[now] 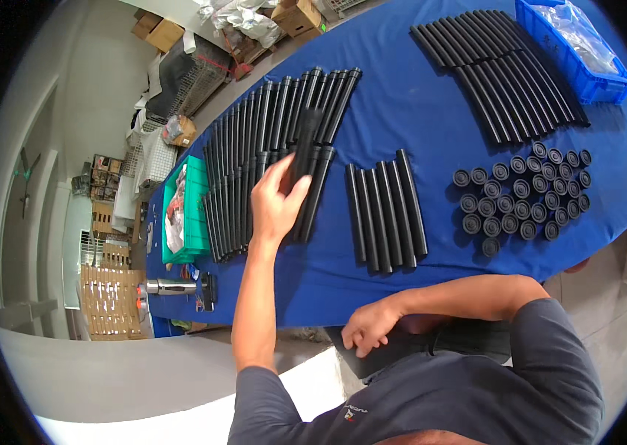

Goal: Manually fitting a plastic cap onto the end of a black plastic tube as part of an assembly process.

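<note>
My left hand (276, 204) is closed around a black tube (307, 137), tilted and smeared by motion. It hovers over the rows of black tubes with collared ends (239, 133) on the left of the table. My right hand (369, 326) hangs at the table's near edge, its fingers curled in, with nothing visible in them. Between the hands and the far side lie several plain black tubes (387, 215), side by side. To their right stands a cluster of round black caps (521, 189) with ringed tops.
Another double row of plain black tubes (502, 74) lies at the far right, beside a blue crate (602, 85) holding clear plastic bags. A green crate (195, 215) stands at the left edge, near a metal cylinder (171, 286). A blue cloth (424, 133) covers the table.
</note>
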Tool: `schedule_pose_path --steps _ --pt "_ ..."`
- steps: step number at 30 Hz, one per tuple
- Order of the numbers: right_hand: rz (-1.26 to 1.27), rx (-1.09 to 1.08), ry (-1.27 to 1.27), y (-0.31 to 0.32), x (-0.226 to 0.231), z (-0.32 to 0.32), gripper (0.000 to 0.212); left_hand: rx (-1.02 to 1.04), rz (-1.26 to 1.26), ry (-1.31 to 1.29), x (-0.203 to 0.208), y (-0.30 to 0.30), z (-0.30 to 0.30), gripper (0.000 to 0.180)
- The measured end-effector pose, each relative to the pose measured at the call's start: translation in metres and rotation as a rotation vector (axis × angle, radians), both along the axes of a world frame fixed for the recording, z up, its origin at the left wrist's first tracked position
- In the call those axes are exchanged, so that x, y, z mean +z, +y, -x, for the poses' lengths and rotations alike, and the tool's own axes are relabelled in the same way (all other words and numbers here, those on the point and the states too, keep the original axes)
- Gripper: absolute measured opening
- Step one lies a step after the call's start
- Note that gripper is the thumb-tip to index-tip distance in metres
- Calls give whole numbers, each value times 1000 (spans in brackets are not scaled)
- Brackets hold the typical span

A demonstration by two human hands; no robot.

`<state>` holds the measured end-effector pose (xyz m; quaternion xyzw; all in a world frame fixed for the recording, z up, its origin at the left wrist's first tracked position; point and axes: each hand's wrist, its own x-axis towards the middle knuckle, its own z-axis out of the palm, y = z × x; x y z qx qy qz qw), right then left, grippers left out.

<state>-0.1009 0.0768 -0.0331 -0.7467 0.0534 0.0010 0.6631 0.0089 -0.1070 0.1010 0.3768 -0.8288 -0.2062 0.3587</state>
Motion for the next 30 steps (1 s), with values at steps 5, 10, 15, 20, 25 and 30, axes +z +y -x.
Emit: schedule_pose_path --steps 5,10,15,20,25,30 --pt "-339 -28 -148 -7 -6 12 42 41 221 -281 -28 -83 95 45" --pt "-346 -10 -166 -8 -4 14 44 96 220 -622 -64 -132 159 46" --pt "-323 -25 -137 -7 -7 10 46 161 209 -791 -84 -166 180 36" --pt "-326 -44 -144 -10 -6 15 47 205 236 -823 -101 -181 186 28" --pt "-336 -37 -151 -9 -8 9 47 247 233 -814 -110 -184 167 28" --pt "-335 -56 -144 -8 -8 9 47 251 204 -812 -109 -181 170 31"
